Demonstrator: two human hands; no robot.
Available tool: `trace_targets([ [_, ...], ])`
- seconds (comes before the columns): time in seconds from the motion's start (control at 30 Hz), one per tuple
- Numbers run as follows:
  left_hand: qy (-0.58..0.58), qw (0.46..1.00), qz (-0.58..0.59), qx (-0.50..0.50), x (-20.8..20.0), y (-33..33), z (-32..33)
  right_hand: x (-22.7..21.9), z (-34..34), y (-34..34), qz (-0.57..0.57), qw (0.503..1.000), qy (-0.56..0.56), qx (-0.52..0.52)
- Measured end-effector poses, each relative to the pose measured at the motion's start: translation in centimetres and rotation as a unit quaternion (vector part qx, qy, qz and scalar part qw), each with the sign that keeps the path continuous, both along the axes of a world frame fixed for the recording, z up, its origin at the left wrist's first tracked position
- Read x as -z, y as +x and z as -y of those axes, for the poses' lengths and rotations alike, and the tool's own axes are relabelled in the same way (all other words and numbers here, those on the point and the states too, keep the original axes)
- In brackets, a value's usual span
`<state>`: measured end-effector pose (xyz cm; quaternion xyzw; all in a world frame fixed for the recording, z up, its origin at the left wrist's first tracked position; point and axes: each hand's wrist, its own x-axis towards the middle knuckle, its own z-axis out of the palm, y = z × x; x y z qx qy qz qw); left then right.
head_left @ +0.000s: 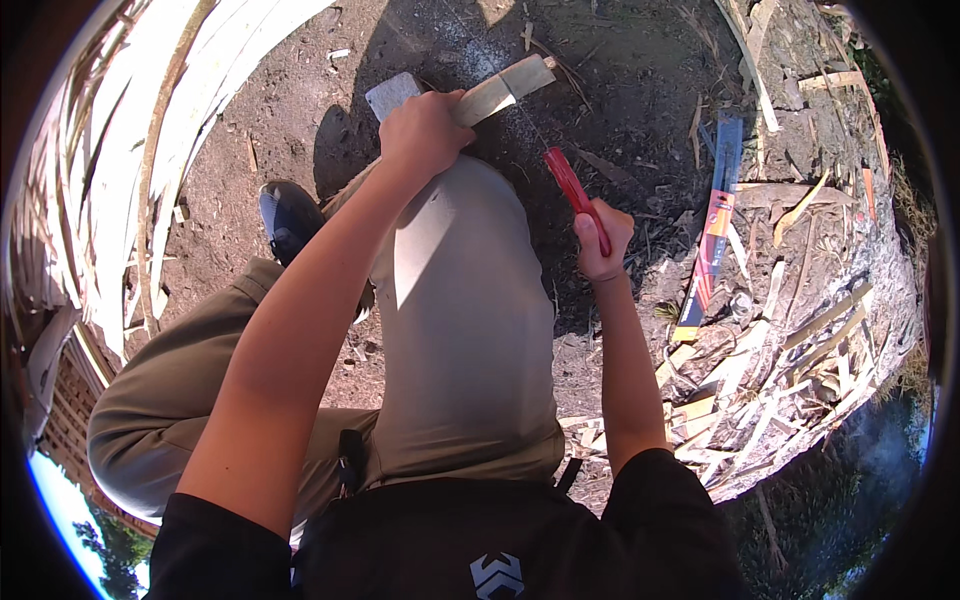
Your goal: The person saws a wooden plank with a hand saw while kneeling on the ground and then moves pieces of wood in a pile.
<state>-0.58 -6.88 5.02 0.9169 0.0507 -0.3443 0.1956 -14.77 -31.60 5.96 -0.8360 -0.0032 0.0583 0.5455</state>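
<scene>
My left hand [428, 132] is closed around a pale, greenish-tan length of wood or bamboo [530, 77], pressing it down just beyond my knee. Its far end sticks out to the upper right. In my right hand [606, 240] is the red handle of a handsaw [568, 180]. The thin blade, seen almost edge-on, runs up from the handle to the piece and meets it a little right of my left hand. A grey, squared block [393, 95] shows just left of my left hand; whether it joins the held piece I cannot tell.
Pale sawdust [478, 58] lies on the dirt beyond the piece. To the right is a long, colourful saw package [712, 235]. Wood scraps [760, 400] litter the right side; long pale strips [110, 130] are piled at left. My shoe [288, 220] rests on the ground.
</scene>
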Motion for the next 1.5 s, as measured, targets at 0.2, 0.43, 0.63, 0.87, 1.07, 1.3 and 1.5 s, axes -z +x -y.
trace_targets([
  [0.2, 0.008, 1.0, -0.006, -0.001, -0.1, 0.4, -0.6, -2.0, 3.6, -8.9, -0.018, 0.999, 0.005, 0.038],
  [0.43, 0.013, 1.0, -0.003, -0.008, 0.3, -0.3, -0.2, -2.1, 5.1, -6.6, 0.015, 0.999, -0.014, -0.029],
  [0.63, 0.006, 1.0, 0.005, 0.01, -0.3, 0.1, 0.1, -0.6, -1.0, 0.8, -0.001, 1.0, 0.008, -0.006],
  [0.87, 0.023, 0.999, -0.026, 0.013, -0.4, 0.0, -0.2, -4.4, 4.4, -10.5, -0.027, 0.999, -0.043, -0.007],
  [1.07, 0.024, 0.999, 0.027, 0.012, 0.3, -0.4, -0.1, -1.1, 1.2, -3.8, 0.01, 0.999, -0.028, -0.012],
  [1.3, -0.018, 0.997, -0.08, -0.013, -1.4, 0.2, 0.2, -1.0, -0.7, -1.4, -0.01, 0.999, -0.031, 0.009],
  [1.5, 0.018, 1.0, -0.008, 0.01, -0.3, -0.1, -0.4, -3.8, 5.8, -10.0, 0.019, 0.999, -0.027, -0.024],
])
